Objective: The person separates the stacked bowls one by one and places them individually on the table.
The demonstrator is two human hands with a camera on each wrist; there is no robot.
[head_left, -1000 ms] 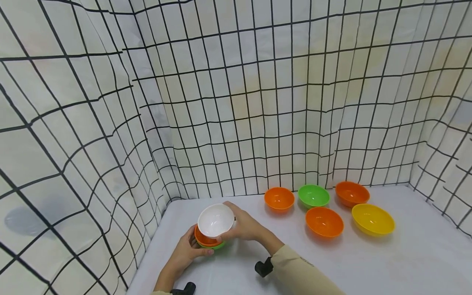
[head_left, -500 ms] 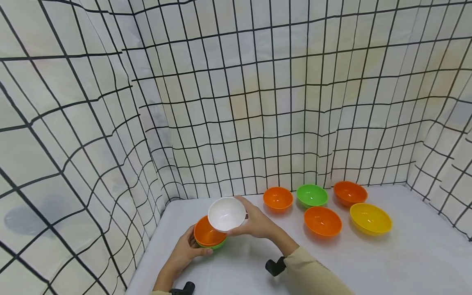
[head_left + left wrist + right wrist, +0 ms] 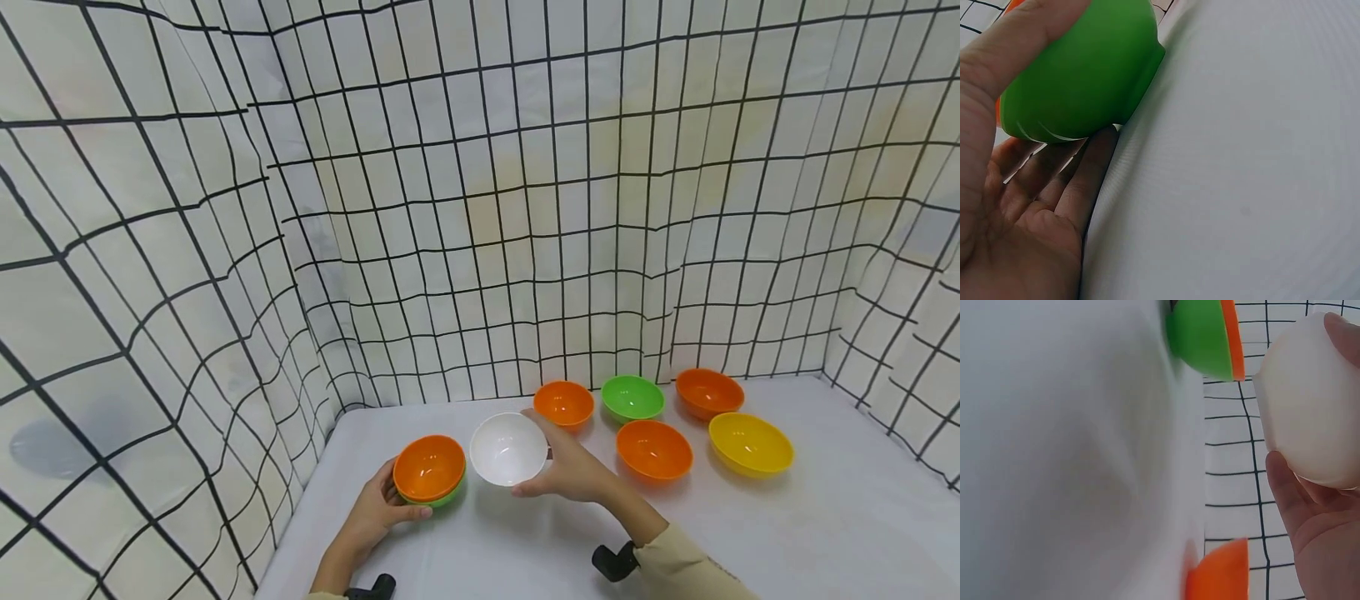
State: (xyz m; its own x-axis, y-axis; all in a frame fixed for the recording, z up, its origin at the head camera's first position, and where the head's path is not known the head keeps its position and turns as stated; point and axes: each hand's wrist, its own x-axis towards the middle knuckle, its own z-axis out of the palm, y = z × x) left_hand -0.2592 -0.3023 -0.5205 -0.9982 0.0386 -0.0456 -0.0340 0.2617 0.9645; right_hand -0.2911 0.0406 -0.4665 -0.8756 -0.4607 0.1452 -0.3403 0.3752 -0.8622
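Note:
My right hand (image 3: 573,467) grips a white bowl (image 3: 508,449) by its right side, thumb and fingers spread along the rim. In the right wrist view this white bowl (image 3: 1313,400) is held off the table. To its left, an orange bowl (image 3: 429,467) sits nested in a green bowl (image 3: 453,495) on the table. Around the left and front of that stack my left hand (image 3: 371,508) is cupped. The left wrist view has the thumb over the green bowl's side (image 3: 1091,69) and the fingers (image 3: 1088,181) under its curve.
At the back right stand an orange bowl (image 3: 564,404), a green bowl (image 3: 632,398), another orange bowl (image 3: 709,393), an orange bowl (image 3: 654,451) in front, and a yellow bowl (image 3: 751,445). A white, black-gridded wall (image 3: 480,250) encloses the white table (image 3: 480,558).
My right hand has carried the white bowl from above the nested stack to the right, uncovering the orange bowl. My left hand has stayed at the stack.

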